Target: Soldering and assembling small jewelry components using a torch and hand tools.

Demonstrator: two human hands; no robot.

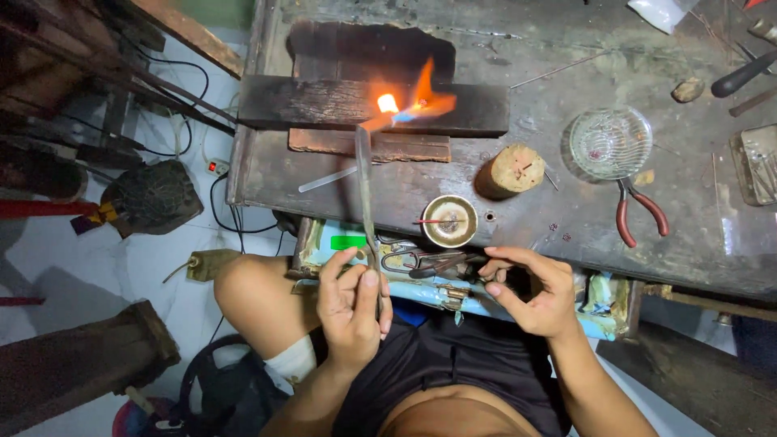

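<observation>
Tweezers (364,190), long and thin, pinched shut-fisted in left hand (350,303); long axis runs straight away from body, tip at flame (405,103) on charred wood block (372,105). Right hand (530,291) half-curled at desk (566,48) front edge, fingertips pinched together; whether they grip anything, cannot tell. Left hand is nearer the flame. Small brass dish (450,220) and cork stump (510,170) lie right of tweezers; open desk left of them.
</observation>
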